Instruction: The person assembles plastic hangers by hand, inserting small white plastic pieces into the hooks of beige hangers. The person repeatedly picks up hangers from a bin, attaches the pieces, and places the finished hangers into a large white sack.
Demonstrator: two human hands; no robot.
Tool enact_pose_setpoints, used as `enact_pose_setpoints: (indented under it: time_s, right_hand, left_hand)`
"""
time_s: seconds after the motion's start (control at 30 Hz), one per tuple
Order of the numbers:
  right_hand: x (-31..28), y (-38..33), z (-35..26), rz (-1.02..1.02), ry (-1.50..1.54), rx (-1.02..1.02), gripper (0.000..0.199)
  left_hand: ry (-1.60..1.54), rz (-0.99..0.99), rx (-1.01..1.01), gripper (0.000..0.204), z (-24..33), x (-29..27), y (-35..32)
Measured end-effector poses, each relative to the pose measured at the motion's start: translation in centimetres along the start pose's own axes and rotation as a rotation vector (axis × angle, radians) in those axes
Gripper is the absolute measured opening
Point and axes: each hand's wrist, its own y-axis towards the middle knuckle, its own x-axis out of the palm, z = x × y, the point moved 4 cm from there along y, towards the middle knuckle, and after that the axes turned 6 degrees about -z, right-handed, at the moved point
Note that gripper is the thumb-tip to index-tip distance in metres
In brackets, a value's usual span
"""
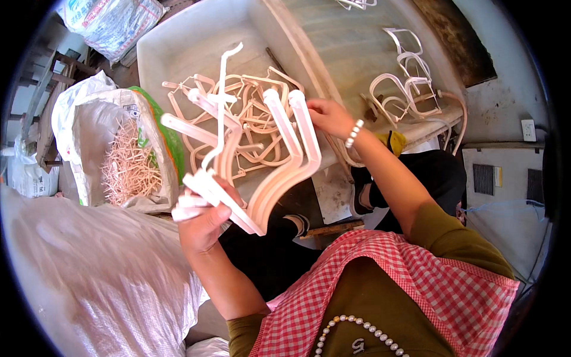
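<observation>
Nearest, a red checked apron [410,262] over an olive shirt [380,297], with a beaded necklace [373,329]. To the left, a large white sack [89,256]. In the left hand [205,229], a bundle of bent pale pink plastic strips [273,187], raised before the tub [196,41]; grip clamped around the lower end, thumb pressed on top. At the right hand [330,118], fingers against the upper part of the outermost strip; cannot tell whether pinched together on it. Farther left, an open bag [86,143] of thin pink sticks [134,163]. Inside the tub, a loose tangle of similar pieces [262,126]. To the right, a second tub [333,35] with looped white pieces [419,80].
</observation>
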Motion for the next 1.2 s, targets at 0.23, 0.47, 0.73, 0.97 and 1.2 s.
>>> enact_pose_setpoints:
  time_s: [0.23,0.47,0.73,0.97,1.2]
  right_hand:
    - [1.1,3.2,-5.2,0.266,0.352,-0.189,0.022]
    - [5.1,1.0,-10.6,-0.142,0.523,-0.037,0.033]
    - [5.6,-1.0,-14.2,0.263,0.016,-0.599,0.017]
    - [8.2,-6.5,-14.3,0.129,-0.612,-1.009,0.013]
    - [10.9,-6.2,-14.5,0.017,-0.774,-1.213,0.012]
  left_hand:
    - [0.091,0.238,-0.239,0.039,-1.0,1.8,2.0]
    - [0.322,0.223,-0.363,0.029,-1.6,2.8,3.3]
    - [0.240,0.347,-0.254,0.025,-2.9,1.7,4.0]
    - [0.597,0.317,-0.338,0.016,-4.2,2.3,4.0]
    - [0.977,0.148,-0.152,0.020,-5.1,1.4,4.9]
